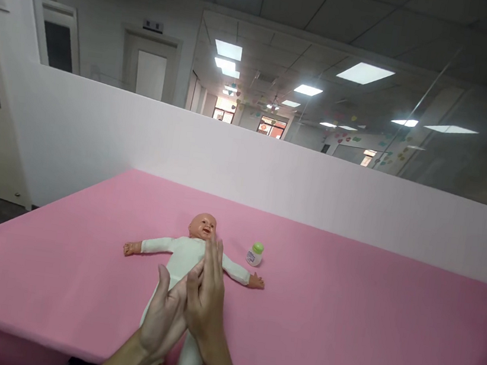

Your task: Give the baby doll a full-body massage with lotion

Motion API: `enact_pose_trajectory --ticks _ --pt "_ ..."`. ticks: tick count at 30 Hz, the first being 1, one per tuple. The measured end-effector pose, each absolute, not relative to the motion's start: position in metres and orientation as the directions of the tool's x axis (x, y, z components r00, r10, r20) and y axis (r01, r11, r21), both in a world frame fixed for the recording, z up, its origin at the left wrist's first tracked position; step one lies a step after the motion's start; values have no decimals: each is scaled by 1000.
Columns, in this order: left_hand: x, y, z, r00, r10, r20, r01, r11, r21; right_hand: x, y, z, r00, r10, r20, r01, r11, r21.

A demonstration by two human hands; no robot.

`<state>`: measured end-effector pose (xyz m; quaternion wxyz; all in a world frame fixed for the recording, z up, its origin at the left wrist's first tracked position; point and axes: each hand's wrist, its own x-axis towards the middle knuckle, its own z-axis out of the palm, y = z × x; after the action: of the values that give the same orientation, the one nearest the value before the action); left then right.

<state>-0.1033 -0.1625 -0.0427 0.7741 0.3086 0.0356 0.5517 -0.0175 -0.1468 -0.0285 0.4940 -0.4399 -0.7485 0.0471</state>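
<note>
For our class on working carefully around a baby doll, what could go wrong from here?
The jar stands close to the doll's outstretched arm, so a sweeping sleeve or wrist might knock it over. The left hand and right hand are pressed together above the doll, hiding part of its body, so a downward move could bump it unseen.
</note>
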Motion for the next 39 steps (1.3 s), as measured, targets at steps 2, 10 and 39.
enact_pose_trajectory --ticks 2,10,39 --pt "-106 -155 -42 399 870 289 -824 202 530 -22 -156 -41 -81 734 674 594 579 -559" --pt "-98 -91 -51 166 941 293 -507 -173 844 -14 -132 -42 -185 769 612 390 629 -672" --pt "-126 74 -57 -69 959 275 673 -159 722 38 105 -102 192 945 265 165 235 -958"
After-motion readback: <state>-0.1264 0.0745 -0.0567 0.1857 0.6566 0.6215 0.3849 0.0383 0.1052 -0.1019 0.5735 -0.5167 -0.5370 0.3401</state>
